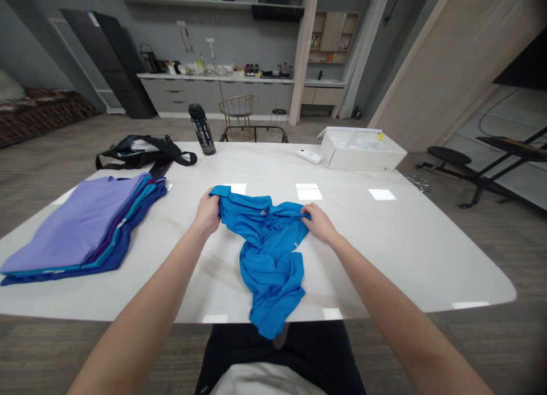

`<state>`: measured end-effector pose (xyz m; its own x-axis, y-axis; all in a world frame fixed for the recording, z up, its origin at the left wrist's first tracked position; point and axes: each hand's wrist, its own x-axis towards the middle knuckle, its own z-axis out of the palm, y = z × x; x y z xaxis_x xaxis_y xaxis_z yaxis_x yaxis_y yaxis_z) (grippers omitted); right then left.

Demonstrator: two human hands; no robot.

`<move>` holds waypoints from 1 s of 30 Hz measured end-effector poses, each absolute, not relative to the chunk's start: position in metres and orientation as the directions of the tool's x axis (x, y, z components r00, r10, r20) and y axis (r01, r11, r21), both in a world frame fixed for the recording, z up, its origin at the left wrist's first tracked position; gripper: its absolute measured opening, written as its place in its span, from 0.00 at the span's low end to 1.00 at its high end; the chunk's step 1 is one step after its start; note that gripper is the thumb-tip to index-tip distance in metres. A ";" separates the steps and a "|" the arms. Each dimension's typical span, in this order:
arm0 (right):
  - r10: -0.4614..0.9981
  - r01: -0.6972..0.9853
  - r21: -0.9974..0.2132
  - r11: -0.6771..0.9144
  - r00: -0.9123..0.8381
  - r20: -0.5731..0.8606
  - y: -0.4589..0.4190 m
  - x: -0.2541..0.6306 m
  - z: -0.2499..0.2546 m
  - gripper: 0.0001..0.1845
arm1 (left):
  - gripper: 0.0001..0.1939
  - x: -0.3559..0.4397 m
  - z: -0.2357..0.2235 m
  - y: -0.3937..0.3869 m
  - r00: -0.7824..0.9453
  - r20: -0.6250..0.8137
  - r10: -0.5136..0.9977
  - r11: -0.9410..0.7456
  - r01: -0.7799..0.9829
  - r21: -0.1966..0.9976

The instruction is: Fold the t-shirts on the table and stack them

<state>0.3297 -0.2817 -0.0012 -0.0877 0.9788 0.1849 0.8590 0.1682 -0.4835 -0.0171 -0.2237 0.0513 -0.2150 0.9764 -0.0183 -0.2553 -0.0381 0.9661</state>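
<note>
A bright blue shirt lies bunched and twisted on the white table, its lower end hanging over the near edge. My left hand is closed on its upper left part, probably a sleeve or shoulder. Over on the right, my right hand pinches the opposite upper corner between thumb and fingers. Between the hands the cloth sags a little, with a small pale label near the neckline and a small white logo on the right. To the left lies a stack of folded clothes, lilac on top with blue and purple layers beneath.
Behind the stack are a black bag and a dark water bottle. A white open box stands at the back right, beside a small white device. The white table has a rounded right corner. Chairs stand beyond its far edge.
</note>
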 end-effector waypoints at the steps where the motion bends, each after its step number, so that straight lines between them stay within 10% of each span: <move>1: 0.965 0.829 -0.510 0.228 -0.123 0.231 -0.281 0.338 -0.001 0.06 | 0.13 -0.030 0.049 -0.214 -0.274 -0.030 0.961 -0.035 -0.232 0.972; 8: 0.946 0.858 -0.514 -0.013 0.178 0.271 -0.271 0.381 -0.002 0.06 | 0.20 -0.094 0.021 -0.173 -0.545 0.029 0.838 0.128 0.248 0.960; 13: 0.961 0.810 -0.587 0.020 0.145 0.234 -0.272 0.330 0.001 0.21 | 0.26 -0.065 0.013 -0.193 -0.213 0.427 0.879 -0.034 0.865 0.501; 18: 0.991 0.859 -0.503 -0.090 0.129 0.043 -0.272 0.252 0.002 0.24 | 0.22 -0.010 -0.004 -0.221 0.319 0.256 0.913 -0.387 0.877 0.286; 24: 0.996 0.828 -0.555 0.074 -0.037 0.078 -0.270 0.249 0.001 0.11 | 0.33 -0.001 -0.034 -0.248 0.332 0.090 0.939 -0.343 0.924 0.171; 30: 0.930 0.810 -0.586 -0.020 0.231 0.287 -0.290 0.377 0.006 0.09 | 0.34 -0.016 -0.036 -0.260 0.334 0.058 0.941 -0.339 0.920 0.197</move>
